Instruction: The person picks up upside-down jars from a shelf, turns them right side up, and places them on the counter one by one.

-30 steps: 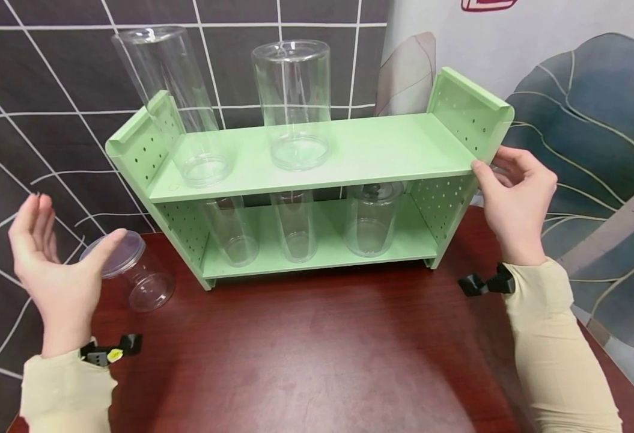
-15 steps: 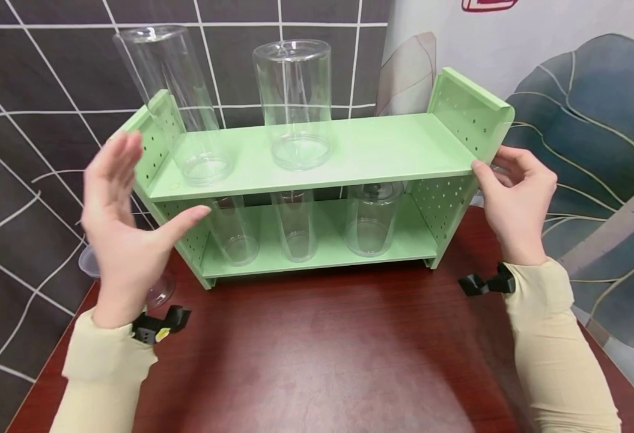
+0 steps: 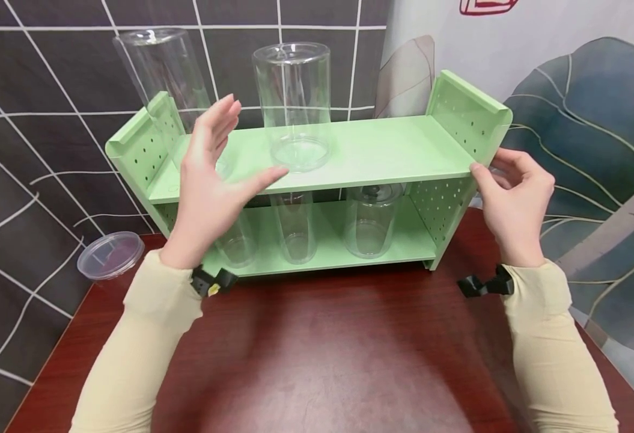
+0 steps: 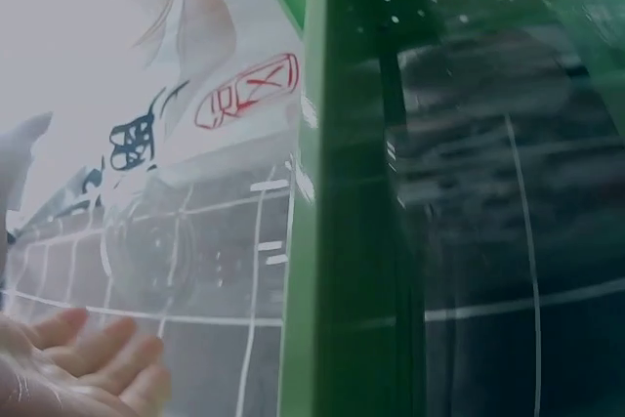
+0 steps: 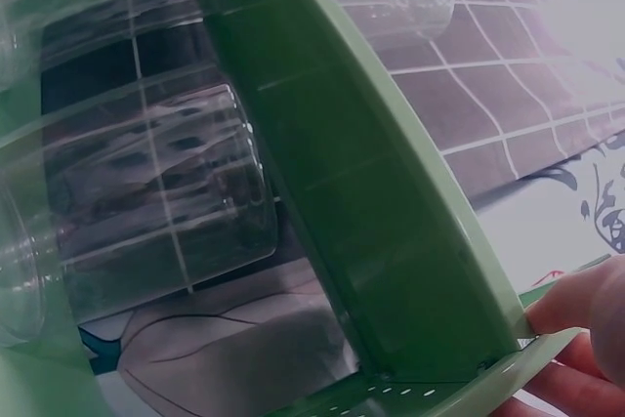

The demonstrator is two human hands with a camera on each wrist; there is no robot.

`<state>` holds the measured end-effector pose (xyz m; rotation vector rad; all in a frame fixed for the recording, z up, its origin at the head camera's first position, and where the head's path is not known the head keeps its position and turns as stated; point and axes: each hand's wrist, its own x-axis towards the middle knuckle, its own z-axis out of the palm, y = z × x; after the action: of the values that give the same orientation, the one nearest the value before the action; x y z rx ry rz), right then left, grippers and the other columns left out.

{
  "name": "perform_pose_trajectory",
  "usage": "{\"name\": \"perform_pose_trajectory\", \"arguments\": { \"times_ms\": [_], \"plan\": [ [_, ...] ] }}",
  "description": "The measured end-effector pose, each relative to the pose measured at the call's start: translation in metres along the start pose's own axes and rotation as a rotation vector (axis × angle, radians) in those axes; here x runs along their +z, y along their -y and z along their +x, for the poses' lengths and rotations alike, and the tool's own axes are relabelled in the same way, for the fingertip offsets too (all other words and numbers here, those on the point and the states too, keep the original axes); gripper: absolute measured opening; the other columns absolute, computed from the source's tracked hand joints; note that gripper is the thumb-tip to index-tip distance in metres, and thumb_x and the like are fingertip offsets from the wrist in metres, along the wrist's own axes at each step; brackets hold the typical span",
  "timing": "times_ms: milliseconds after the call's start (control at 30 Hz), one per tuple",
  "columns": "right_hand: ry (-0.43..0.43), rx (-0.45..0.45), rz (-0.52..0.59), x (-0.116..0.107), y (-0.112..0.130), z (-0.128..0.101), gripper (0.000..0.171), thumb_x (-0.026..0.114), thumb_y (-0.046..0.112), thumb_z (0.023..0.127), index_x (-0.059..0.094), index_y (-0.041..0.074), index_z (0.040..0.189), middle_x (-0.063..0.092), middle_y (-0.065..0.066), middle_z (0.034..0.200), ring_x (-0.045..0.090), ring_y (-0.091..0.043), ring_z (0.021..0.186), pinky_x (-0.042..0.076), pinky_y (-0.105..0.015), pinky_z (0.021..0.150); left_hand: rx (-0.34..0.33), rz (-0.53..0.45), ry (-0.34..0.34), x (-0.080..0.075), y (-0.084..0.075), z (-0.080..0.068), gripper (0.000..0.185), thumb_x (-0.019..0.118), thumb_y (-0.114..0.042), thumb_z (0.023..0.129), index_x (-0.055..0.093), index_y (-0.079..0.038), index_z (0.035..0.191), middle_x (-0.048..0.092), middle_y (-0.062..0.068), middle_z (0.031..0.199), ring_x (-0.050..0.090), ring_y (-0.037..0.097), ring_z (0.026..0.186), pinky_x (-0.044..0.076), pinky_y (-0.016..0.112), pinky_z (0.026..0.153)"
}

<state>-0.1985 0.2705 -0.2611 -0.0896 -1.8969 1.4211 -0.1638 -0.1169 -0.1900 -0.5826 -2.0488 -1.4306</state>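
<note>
Reaching in with fingers spread and nothing held, a person's left hand (image 3: 208, 174) hovers at the left half of the green rack's (image 3: 371, 153) top shelf, between two upright clear cylinders: the leftmost tall one (image 3: 162, 78) just behind it, the wider jar (image 3: 293, 102) just to its right. The right hand (image 3: 511, 198) pinches the rack's right end panel, while a lidded cup (image 3: 110, 255) stands well apart on the table (image 3: 322, 355).
</note>
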Motion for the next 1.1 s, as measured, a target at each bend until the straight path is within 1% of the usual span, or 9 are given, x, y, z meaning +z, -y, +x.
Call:
{"name": "perform_pose_trajectory", "arguments": {
  "times_ms": [133, 200, 333, 367, 433, 567, 800, 933, 1100],
  "plan": [
    [0.0, -0.002, 0.001, 0.0, -0.001, 0.0, 0.031, 0.076, 0.005, 0.088, 0.074, 0.005, 0.12, 0.073, -0.004, 0.11, 0.071, -0.008, 0.093, 0.057, -0.022, 0.086, -0.144, -0.013, 0.024, 0.009, 0.015, 0.027, 0.094, 0.091, -0.021, 0.078, 0.036, -0.011, 0.155, 0.045, 0.0, 0.153, 0.042, 0.009, 0.137, 0.031, 0.019, 0.113],
    [-0.001, -0.003, 0.001, 0.0, -0.001, 0.0, 0.031, 0.076, 0.005, 0.088, 0.074, 0.005, 0.12, 0.073, -0.003, 0.11, 0.071, -0.007, 0.093, 0.057, -0.022, 0.086, -0.226, -0.021, 0.044, 0.012, 0.018, 0.04, 0.098, 0.091, -0.028, 0.078, 0.034, -0.014, 0.156, 0.043, -0.001, 0.154, 0.041, 0.008, 0.137, 0.031, 0.016, 0.112],
    [0.002, -0.005, 0.0, 0.0, -0.002, 0.0, 0.032, 0.076, 0.006, 0.088, 0.074, 0.006, 0.12, 0.072, -0.004, 0.111, 0.071, -0.007, 0.094, 0.056, -0.023, 0.088, -0.376, 0.009, 0.09, 0.021, 0.021, 0.058, 0.104, 0.091, -0.04, 0.076, 0.03, -0.022, 0.158, 0.037, -0.005, 0.156, 0.037, 0.008, 0.139, 0.031, 0.02, 0.113],
    [0.002, -0.008, 0.001, 0.0, -0.002, 0.001, 0.032, 0.076, 0.006, 0.088, 0.074, 0.006, 0.12, 0.072, -0.004, 0.111, 0.071, -0.008, 0.094, 0.056, -0.023, 0.088, -0.406, 0.024, 0.101, 0.023, 0.022, 0.061, 0.105, 0.091, -0.043, 0.076, 0.029, -0.024, 0.158, 0.036, -0.006, 0.157, 0.036, 0.008, 0.139, 0.031, 0.021, 0.113],
    [0.004, -0.015, 0.0, 0.0, -0.002, 0.001, 0.032, 0.076, 0.006, 0.088, 0.074, 0.007, 0.12, 0.072, -0.005, 0.112, 0.071, -0.009, 0.095, 0.056, -0.023, 0.088, -0.443, 0.047, 0.122, 0.028, 0.024, 0.067, 0.107, 0.091, -0.047, 0.074, 0.028, -0.026, 0.159, 0.034, -0.007, 0.158, 0.035, 0.008, 0.14, 0.032, 0.024, 0.114],
    [0.01, -0.016, 0.003, -0.001, -0.001, 0.002, 0.032, 0.076, 0.007, 0.089, 0.075, 0.008, 0.121, 0.072, -0.005, 0.113, 0.071, -0.01, 0.097, 0.056, -0.023, 0.089, -0.465, 0.053, 0.147, 0.037, 0.028, 0.072, 0.111, 0.092, -0.046, 0.074, 0.024, -0.026, 0.159, 0.034, -0.007, 0.158, 0.035, 0.009, 0.14, 0.033, 0.024, 0.113],
    [0.01, -0.013, 0.009, 0.0, -0.002, 0.002, 0.032, 0.076, 0.007, 0.088, 0.075, 0.008, 0.12, 0.073, -0.005, 0.112, 0.071, -0.01, 0.096, 0.056, -0.023, 0.089, -0.444, 0.034, 0.136, 0.043, 0.029, 0.073, 0.109, 0.092, -0.042, 0.075, 0.024, -0.025, 0.159, 0.039, -0.005, 0.155, 0.04, 0.013, 0.137, 0.036, 0.024, 0.111],
    [0.002, -0.01, 0.009, 0.0, -0.003, 0.002, 0.032, 0.076, 0.007, 0.088, 0.075, 0.007, 0.12, 0.072, -0.004, 0.112, 0.071, -0.009, 0.095, 0.056, -0.024, 0.089, -0.426, -0.01, 0.119, 0.043, 0.026, 0.071, 0.108, 0.093, -0.038, 0.075, 0.026, -0.025, 0.159, 0.041, -0.006, 0.153, 0.042, 0.014, 0.135, 0.038, 0.023, 0.109],
    [-0.005, 0.0, 0.015, 0.001, -0.002, 0.0, 0.032, 0.076, 0.005, 0.088, 0.074, 0.006, 0.12, 0.072, -0.004, 0.111, 0.071, -0.008, 0.094, 0.056, -0.024, 0.089, -0.382, -0.064, 0.097, 0.042, 0.017, 0.065, 0.105, 0.092, -0.033, 0.076, 0.028, -0.024, 0.159, 0.042, -0.005, 0.152, 0.043, 0.015, 0.133, 0.039, 0.019, 0.107]
  ]
}}
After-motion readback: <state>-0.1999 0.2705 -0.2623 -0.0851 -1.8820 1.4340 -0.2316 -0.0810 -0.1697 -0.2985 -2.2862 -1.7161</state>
